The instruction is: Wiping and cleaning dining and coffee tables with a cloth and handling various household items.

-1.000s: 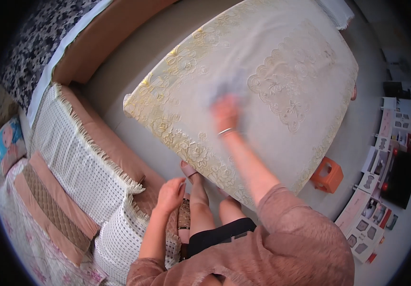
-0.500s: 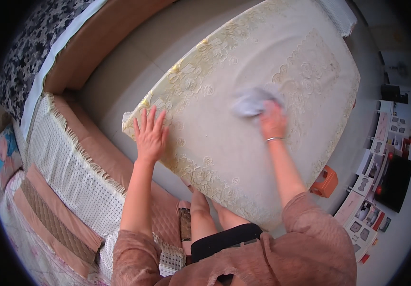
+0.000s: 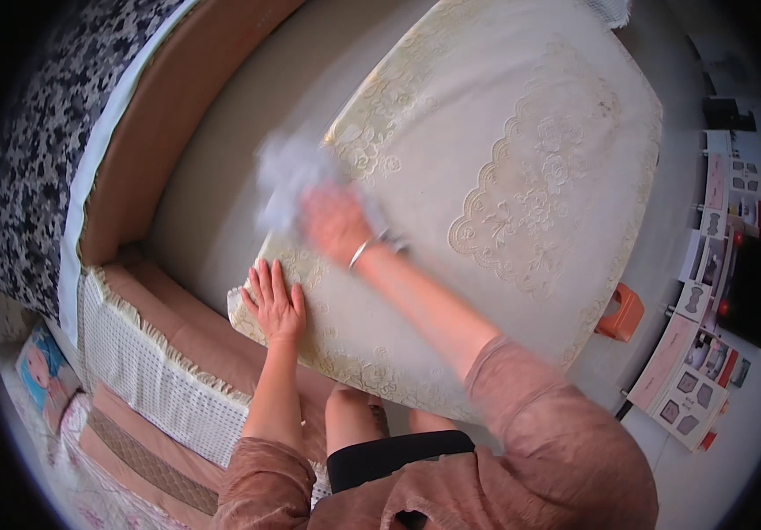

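A cream tablecloth (image 3: pixel 424 283) with embossed flowers covers the table in front of me. My left hand (image 3: pixel 274 303) lies flat near its left corner, fingers spread, holding nothing. Over the table's left edge, my right hand (image 3: pixel 336 221) grips a pale grey-white cloth (image 3: pixel 287 181). Both the hand and the cloth are smeared by motion, and part of the cloth reaches out past the edge. A bracelet circles my right wrist.
A brown sofa (image 3: pixel 159 124) curves along the left, with a white fringed cover (image 3: pixel 151 344) over its near part. An orange plastic stool (image 3: pixel 620 314) stands by the table's right side. Beyond it runs a white cabinet (image 3: pixel 685 380) with a dark television screen (image 3: pixel 749 291).
My right hand has swept the cloth from the middle of the table leftward to its left edge. My left hand stays flat on the corner. The whole view has shifted slightly.
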`<state>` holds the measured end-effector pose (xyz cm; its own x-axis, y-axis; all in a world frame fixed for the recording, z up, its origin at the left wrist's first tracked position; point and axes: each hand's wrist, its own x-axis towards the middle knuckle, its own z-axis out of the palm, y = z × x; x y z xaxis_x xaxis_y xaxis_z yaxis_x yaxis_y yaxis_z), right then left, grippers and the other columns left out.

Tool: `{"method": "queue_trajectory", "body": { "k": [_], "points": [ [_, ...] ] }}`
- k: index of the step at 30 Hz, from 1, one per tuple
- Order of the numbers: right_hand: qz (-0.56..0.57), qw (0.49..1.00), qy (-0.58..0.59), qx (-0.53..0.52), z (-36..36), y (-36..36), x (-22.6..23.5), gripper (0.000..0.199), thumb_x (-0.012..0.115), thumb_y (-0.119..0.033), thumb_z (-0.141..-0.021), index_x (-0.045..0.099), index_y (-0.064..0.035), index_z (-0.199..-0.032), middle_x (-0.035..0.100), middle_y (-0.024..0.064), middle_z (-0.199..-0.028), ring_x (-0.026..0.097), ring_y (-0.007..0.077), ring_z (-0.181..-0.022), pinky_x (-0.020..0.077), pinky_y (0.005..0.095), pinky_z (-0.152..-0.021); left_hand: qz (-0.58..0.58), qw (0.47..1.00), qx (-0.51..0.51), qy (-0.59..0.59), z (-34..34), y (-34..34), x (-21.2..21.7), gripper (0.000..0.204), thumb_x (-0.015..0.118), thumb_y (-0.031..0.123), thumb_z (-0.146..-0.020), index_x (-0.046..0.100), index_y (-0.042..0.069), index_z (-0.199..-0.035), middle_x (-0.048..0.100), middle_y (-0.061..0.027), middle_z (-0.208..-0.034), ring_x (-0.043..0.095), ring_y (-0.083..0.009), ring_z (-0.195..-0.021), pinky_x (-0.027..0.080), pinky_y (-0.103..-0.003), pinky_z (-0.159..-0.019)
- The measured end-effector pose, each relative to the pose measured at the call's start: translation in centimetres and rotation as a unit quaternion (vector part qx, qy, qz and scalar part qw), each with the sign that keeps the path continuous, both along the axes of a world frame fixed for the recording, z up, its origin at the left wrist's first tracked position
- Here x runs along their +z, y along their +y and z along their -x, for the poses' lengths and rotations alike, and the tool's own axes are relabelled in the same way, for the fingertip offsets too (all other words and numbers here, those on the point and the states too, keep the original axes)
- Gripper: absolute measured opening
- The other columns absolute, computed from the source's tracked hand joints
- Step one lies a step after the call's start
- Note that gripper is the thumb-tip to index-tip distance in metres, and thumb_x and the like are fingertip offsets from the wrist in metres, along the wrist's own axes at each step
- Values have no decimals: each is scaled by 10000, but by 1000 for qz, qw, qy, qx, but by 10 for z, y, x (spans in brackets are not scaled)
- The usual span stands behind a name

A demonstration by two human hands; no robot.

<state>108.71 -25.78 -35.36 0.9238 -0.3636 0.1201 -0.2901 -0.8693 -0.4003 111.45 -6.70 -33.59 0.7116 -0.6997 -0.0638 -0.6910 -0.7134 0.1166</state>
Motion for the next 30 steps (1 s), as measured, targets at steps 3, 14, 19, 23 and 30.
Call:
{"method": "queue_trajectory", "body": {
  "k": [3,14,19,23,30],
  "points": [
    [-68,989,-80,100,27,51,11,286,440,-263,-749,538,-216,-1013,438,13,-1207,369,170,-1143,173,423,-1003,-28,999,19,23,-7,11,-8,492,397,318,-791,352,82,-1221,274,-112,-1311,193,-304,-1228,47,-477,-993],
    [88,785,169,-589,151,-251,-1,434,323,-395,-836,453,-100,-1127,409,101,-1211,370,262,-1114,282,381,-931,1,996,-41,80,4,-14,5,553,390,304,-795,263,37,-1264,166,-155,-1346,89,-339,-1250,3,-527,-969],
    [127,938,182,-266,-61,-103,-2,342,390,-307,-808,450,-210,-1131,311,53,-1281,236,280,-1201,219,543,-909,-27,987,-84,133,-13,9,9,584,416,320,-789,253,16,-1260,139,-202,-1338,50,-376,-1244,-11,-544,-956],
    [-45,975,162,-146,-30,53,42,492,517,-244,-742,375,-262,-1212,364,55,-1229,343,256,-1115,232,475,-952,26,951,-229,204,-58,29,15,538,475,342,-771,351,71,-1219,225,-155,-1318,181,-362,-1211,139,-536,-938],
    [-66,848,448,-274,76,133,73,580,528,-407,-720,321,-275,-1246,320,99,-1272,284,289,-1171,175,480,-967,-53,792,-569,216,-201,26,17,500,494,191,-758,333,107,-1224,339,-96,-1258,304,-287,-1164,256,-472,-931]
  ]
}}
